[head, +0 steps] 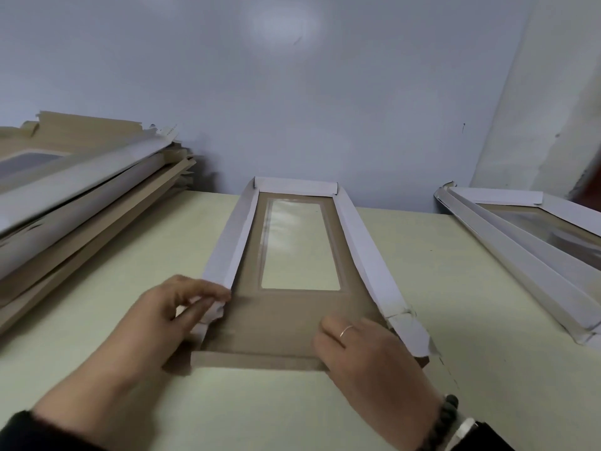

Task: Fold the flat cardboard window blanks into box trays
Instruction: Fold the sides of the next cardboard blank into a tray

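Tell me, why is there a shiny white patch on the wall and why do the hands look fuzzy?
In the head view, the bright patch on the wall is lamp glare; the plastic window also gleams; the left hand fingers are motion-blurred; the wide lens bends the table edges.

Two bare hands in view, no gloves. Left hand (162, 315): nothing worn on the fingers, dark sleeve (29, 432) covering the forearm up to the wrist, plain black fabric, no markings visible. Right hand (367, 356): thin light metal ring (345, 331) on one finger. Right wrist carries a bracelet of dark round beads (445, 418), with a white band or cuff (463, 432) just behind it, then a dark sleeve (494, 439). Nails are short and unpainted as far as the blur allows.
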`<state>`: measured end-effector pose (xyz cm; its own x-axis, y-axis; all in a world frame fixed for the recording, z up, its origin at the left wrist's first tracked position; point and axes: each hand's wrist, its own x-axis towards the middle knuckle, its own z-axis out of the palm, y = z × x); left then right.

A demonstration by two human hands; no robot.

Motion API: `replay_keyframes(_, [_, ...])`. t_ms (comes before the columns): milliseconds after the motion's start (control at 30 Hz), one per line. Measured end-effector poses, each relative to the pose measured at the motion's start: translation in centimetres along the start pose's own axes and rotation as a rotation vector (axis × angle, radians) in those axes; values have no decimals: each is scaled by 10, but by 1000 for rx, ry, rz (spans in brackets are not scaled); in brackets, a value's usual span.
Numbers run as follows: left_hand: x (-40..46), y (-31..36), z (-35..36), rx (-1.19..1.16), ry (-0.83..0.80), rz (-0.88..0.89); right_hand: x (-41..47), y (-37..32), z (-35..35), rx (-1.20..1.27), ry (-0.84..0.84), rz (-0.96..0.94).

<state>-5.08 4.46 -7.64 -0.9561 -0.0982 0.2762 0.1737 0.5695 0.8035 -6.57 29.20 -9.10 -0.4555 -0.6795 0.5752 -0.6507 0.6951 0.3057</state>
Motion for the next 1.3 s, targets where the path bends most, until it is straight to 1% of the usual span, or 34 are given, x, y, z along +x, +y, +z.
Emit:
replay_keyframes(33, [1,-8,-3,-43,-62,-62,-2,-2,0,8,-12,-40])
replay_keyframes(100, [0,-13,-10,-95,-120,-105,-4,-3,0,46,-70,-99])
replay_keyframes(200, [2,-19,-17,-45,-112,-75,-7,0,0,153,-163,-72])
replay_keyframes(267, [1,-21,-20,-59,-158,-65,-7,0,-3,175,-163,-40])
replay_keyframes(367, [2,-26,-23,-115,-258,-104,-6,-1,-4,218,-140,-16])
replay_keyframes(467, [4,-33,-30,-123,-294,-83,-6,-2,-4,244,-138,-7])
replay_keyframes(567, [4,-30,-35,-163,-382,-95,-6,-2,-4,253,-149,-2])
replay_keyframes(600, [4,-30,-34,-156,-368,-107,-6,-2,-5,252,-143,-1])
replay_keyframes(667, [5,-29,-26,-37,-225,-61,-5,-3,-5,234,-127,-3])
replay_keyframes(733, [5,-25,-12,125,-110,26,-3,-3,-6,221,-55,-14])
replay_keyframes(767, [5,-22,-6,173,-95,62,-2,-2,-7,236,12,-13])
replay_keyframes(833, [3,-17,3,240,-116,136,-1,6,-13,315,185,42])
replay_keyframes(900, [3,-18,8,307,-127,185,-4,22,-18,426,351,205])
replay_keyframes(967, [3,-19,9,350,-118,197,-11,45,-20,462,425,449])
replay_keyframes(1000, [3,-20,10,365,-112,195,-16,56,-18,441,400,549])
replay_keyframes(1033, [3,-20,10,373,-109,193,-22,67,-15,430,320,606])
replay_keyframes(1067, [3,-20,9,374,-107,195,-29,75,-11,448,197,611])
replay_keyframes(1100, [3,-20,9,368,-105,200,-36,82,-7,505,51,583])
replay_keyframes(1167, [2,-17,9,333,-101,207,-44,86,-1,735,-212,578])
replay_keyframes(1200, [2,-16,9,317,-101,206,-45,86,1,852,-292,606])
replay_keyframes(1233, [1,-14,9,306,-102,202,-46,85,4,931,-323,649])
replay_keyframes(1300, [1,-12,8,288,-104,184,-47,86,6,1014,-310,739])
